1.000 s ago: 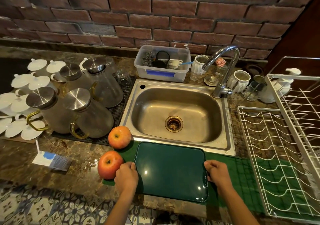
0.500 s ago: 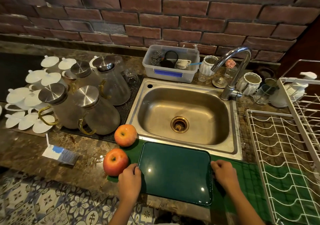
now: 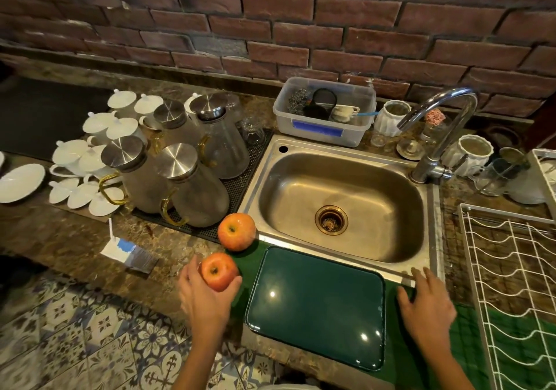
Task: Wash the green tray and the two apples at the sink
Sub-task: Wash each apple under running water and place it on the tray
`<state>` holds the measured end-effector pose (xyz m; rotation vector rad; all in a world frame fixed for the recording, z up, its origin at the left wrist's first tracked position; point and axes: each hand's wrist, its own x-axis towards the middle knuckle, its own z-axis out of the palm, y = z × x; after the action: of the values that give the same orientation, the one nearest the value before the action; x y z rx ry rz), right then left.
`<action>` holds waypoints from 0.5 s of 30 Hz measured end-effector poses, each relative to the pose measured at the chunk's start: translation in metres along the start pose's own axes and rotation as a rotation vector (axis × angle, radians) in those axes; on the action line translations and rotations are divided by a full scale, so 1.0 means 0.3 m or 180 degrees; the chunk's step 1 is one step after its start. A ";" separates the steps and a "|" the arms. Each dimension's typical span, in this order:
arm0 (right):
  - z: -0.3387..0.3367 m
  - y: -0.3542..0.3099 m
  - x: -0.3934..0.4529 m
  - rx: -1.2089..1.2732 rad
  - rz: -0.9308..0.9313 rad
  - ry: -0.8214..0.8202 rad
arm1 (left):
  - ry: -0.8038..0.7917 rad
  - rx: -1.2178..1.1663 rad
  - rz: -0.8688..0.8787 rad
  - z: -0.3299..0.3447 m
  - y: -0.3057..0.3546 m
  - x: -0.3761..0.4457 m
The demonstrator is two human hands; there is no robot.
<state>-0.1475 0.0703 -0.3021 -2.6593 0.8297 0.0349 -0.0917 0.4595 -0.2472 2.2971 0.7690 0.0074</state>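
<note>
The dark green tray (image 3: 316,302) lies flat on a green cloth at the counter's front edge, just before the steel sink (image 3: 340,203). My left hand (image 3: 204,296) is curled around the nearer red-orange apple (image 3: 217,270), left of the tray. The second apple (image 3: 236,231) rests on the counter at the sink's front left corner. My right hand (image 3: 424,308) hovers spread out just right of the tray, off its edge, holding nothing. The tap (image 3: 436,137) stands at the sink's right rear; no water runs.
Several glass jugs with steel lids (image 3: 192,185) and white cups stand left of the sink. A plastic tub (image 3: 325,113) sits behind the basin. A white wire dish rack (image 3: 511,275) fills the right. A small carton (image 3: 129,252) lies on the counter's left front.
Both hands have let go of the tray's sides. My left hand has shifted left and closed around the nearer apple; my right hand has drawn away to the right.
</note>
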 end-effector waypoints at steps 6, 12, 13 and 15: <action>0.056 0.042 0.003 -0.0552 -0.0020 -0.0405 | -0.0222 -0.0252 -0.0026 0.037 -0.047 0.032; 0.073 0.041 -0.008 -0.0838 -0.0081 -0.0290 | -0.0014 -0.0355 0.0015 0.057 -0.058 0.038; 0.074 0.040 -0.009 -0.0848 -0.0080 -0.0287 | 0.0040 -0.0371 -0.0004 0.060 -0.057 0.037; 0.076 0.042 -0.011 -0.0864 -0.0091 -0.0306 | 0.0179 -0.0417 -0.0060 0.062 -0.054 0.030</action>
<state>-0.1555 0.0704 -0.3271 -2.8934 0.8058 0.2850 -0.0887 0.4619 -0.2731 2.1735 0.7950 0.1112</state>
